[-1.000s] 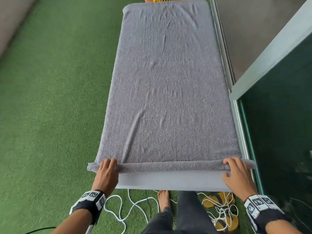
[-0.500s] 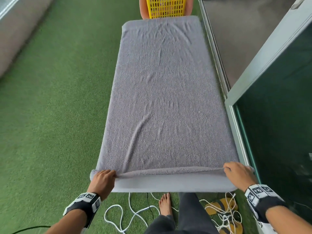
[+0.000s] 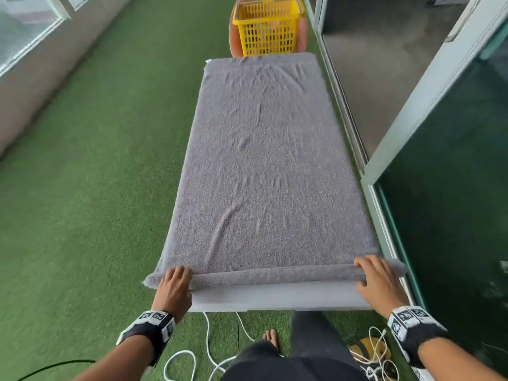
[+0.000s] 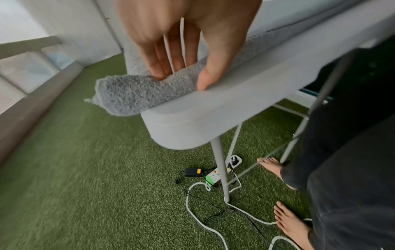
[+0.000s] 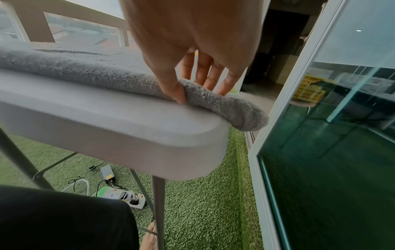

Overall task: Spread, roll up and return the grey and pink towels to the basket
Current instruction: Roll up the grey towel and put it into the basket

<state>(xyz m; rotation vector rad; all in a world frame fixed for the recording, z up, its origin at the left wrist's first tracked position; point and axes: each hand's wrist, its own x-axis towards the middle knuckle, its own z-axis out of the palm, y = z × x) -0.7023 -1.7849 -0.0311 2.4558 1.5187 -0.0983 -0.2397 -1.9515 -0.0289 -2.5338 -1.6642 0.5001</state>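
Head view, towel: the grey towel (image 3: 264, 171) lies spread along the whole worktop (image 3: 275, 298), from the lower middle of the frame up to the basket (image 3: 268, 28) at the top centre. Its far part is flat.
Head view, change: one second ago the near edge was only a thin fold at the worktop's end; now it is a slightly thicker roll and more bare worktop shows below it. The head has also lifted, so the basket, cut off before, is now fully in frame.
Head view, hands: the left hand (image 3: 174, 288) at lower left and the right hand (image 3: 378, 280) at lower right are far apart, one on each end of the roll.
Left wrist view: the left hand (image 4: 181, 42) fills the top of the frame; fingers over the roll, thumb tucked at its near side, so it is clamped on the towel (image 4: 132, 94). The roll's end hangs past the worktop (image 4: 213, 108) corner.
Right wrist view: the right hand (image 5: 192, 50) pinches the towel (image 5: 213, 101) in the same way, thumb under, fingers on top. This end also overhangs the worktop (image 5: 128, 125).
Meaning: I judge that spreading is done and rolling has just begun; most of the length is not yet rolled.
Pink towel: I cannot see it in any view.
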